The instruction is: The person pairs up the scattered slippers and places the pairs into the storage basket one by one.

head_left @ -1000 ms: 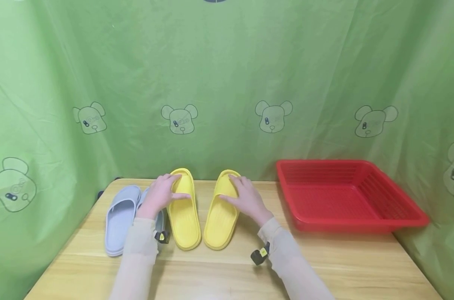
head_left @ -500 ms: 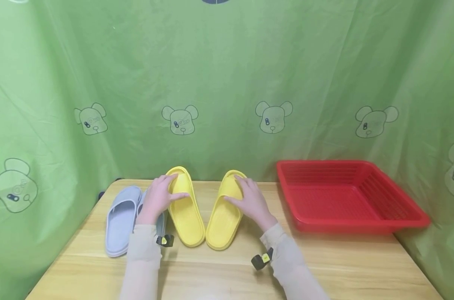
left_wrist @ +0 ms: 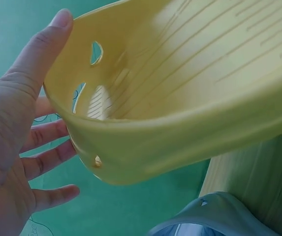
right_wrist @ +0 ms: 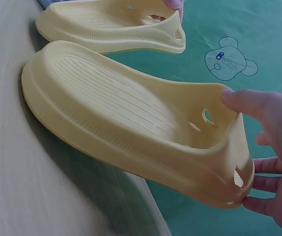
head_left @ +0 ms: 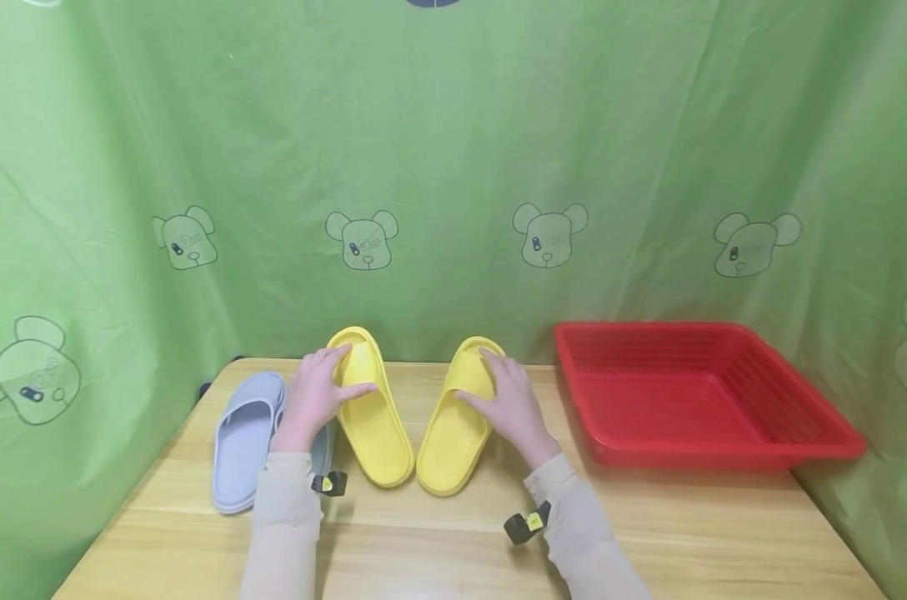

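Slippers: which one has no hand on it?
The grey slipper at far left; each yellow slipper has a hand gripping its strap.

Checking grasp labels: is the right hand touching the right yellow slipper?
Touching. In the right wrist view the right hand has its thumb on the strap of the right yellow slipper, fingers wrapped under its front edge; the head view agrees.

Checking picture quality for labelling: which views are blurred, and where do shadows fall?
Head view: sharp, even light, soft shadows under the sleeves on the table. Left wrist view: yellow slipper very close and soft. Right wrist view: slight blur, dark shadow beneath the slipper.
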{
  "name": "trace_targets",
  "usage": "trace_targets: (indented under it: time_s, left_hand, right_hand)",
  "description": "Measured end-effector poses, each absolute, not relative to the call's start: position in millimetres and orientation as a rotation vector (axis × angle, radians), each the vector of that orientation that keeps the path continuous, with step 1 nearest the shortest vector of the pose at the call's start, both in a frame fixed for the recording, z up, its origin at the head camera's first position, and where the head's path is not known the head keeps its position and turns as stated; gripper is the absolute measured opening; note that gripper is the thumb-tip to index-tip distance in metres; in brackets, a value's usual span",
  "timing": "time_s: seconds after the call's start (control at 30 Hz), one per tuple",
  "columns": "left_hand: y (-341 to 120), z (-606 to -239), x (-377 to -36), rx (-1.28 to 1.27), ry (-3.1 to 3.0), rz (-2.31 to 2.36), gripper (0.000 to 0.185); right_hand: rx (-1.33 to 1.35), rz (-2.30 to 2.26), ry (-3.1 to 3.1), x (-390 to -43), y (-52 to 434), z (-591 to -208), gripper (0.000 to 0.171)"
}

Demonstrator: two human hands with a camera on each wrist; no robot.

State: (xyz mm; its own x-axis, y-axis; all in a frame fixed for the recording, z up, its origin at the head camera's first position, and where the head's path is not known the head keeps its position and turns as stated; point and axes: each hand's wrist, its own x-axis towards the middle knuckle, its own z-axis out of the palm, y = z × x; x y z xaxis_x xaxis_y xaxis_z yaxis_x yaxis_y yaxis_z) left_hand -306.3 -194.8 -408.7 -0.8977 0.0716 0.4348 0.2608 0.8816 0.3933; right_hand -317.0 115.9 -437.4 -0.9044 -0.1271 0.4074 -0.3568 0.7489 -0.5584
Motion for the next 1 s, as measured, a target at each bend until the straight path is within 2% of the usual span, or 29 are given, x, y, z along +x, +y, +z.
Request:
trace_targets:
  time_s: [0.5,1.0]
  left_hand:
    - [-203.3,-412.2,-303.8,-0.25,-2.598,-0.688,0.088]
    - [-207.9,-412.8,-301.1,-0.123,-2.601,-0.741,0.092]
  right_hand:
    - [0.303,0.934,-2.54,-313.9,125.0,-433.8,0.086]
    - [0.244,0.864,-2.48,-309.6,135.6,-426.1,0.084]
